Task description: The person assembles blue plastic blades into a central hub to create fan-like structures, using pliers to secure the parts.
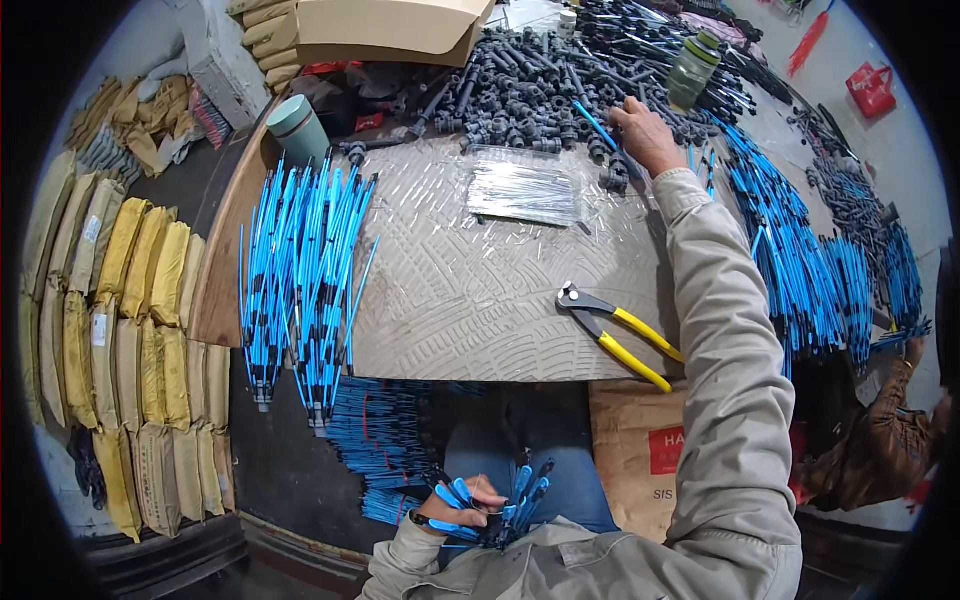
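Observation:
My left hand [462, 505] is low over my lap, its fingers closed round several thin blue-and-black rods [520, 500] whose ends fan out. Stretched far across the table, my right hand [645, 135] reaches the edge of a heap of grey plastic fittings [520, 90]. Its fingers are bent over a single blue rod [595, 125] that slants through the fittings; the thumb is hidden. Just left of that hand, a clear tray [522, 192] holds many fine metallic pins. Yellow-handled end-cutting pliers [618, 335] lie with their jaws part open near the table's front edge.
Bundles of blue rods [310, 270] overhang the table [450, 300] at left; more [790, 250] lie at right. A green cup [298, 130], a bottle [694, 72] and a cardboard box [390, 30] stand farther back. Wrapped packs [130, 330] are stacked at left. Another person's sleeve [870, 440] shows at right.

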Demonstrator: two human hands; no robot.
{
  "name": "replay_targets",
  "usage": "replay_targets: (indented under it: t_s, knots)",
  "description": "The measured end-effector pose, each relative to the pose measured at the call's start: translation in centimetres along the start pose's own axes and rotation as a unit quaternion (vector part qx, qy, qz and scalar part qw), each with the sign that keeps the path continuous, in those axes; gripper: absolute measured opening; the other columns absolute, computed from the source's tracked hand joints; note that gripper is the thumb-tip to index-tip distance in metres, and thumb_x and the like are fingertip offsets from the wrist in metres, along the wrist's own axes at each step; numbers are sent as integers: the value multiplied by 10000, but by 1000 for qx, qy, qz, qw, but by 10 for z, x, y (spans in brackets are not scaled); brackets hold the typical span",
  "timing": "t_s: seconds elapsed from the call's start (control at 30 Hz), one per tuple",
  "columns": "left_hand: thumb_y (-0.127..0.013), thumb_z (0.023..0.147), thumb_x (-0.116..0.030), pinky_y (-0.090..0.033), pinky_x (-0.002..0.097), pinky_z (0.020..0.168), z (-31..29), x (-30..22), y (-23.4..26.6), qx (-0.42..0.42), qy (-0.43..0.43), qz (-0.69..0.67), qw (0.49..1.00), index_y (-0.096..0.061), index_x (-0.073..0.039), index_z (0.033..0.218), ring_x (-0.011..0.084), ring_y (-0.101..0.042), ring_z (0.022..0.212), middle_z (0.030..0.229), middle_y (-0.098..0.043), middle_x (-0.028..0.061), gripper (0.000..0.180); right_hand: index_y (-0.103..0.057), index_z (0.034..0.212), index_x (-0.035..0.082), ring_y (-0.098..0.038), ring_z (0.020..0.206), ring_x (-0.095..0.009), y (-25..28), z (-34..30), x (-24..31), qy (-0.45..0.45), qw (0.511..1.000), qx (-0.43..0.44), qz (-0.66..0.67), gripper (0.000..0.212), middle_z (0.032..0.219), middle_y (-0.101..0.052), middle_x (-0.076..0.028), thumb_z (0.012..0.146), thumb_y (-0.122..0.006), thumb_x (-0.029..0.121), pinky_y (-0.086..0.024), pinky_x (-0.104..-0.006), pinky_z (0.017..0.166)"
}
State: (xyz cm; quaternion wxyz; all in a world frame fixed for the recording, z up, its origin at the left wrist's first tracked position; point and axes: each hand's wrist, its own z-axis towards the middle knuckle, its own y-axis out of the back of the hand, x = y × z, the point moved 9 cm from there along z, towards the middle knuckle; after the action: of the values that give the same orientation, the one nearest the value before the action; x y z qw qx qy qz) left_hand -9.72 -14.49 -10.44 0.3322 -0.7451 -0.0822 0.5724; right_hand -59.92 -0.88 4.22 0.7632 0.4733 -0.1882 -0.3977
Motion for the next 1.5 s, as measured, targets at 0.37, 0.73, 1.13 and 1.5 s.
replay_targets:
  t_s: [0.37,0.73,1.13,1.5]
  knots:
    - [-722,743,-132,-418,364,811,-2,-22,-35,154,-154,161,963,-606,1,1091,250,-545,960,993,-596,137,390,-482,1220,18,-608,846,-141,117,-146,144,-107,723,73,679,399,910,-624,-81,856,-595,138,-471,-239,777]
    - [-768,667,-56,-472,279,728,-65,9,-68,-71,-9,20,997,-649,22,944,164,-610,783,855,-650,79,311,-343,1306,14,-614,834,-214,175,-322,339,-31,493,224,840,562,937,-587,-139,860,-601,239,-501,-305,765]
    - [-774,670,-72,-462,238,714,-77,6,-83,-154,-46,107,981,-666,-8,934,91,-586,772,856,-651,52,293,-531,1137,-54,-584,954,-229,157,-400,333,-221,396,225,862,378,1086,-552,-148,844,-600,175,-465,-333,835]
    - [-714,711,-34,-450,285,725,-82,-16,-100,-178,-211,292,916,-618,-14,937,168,-584,806,895,-609,91,247,-563,1037,-19,-565,782,-99,187,-396,323,-192,566,216,772,349,929,-592,-66,744,-702,111,-455,-228,689]
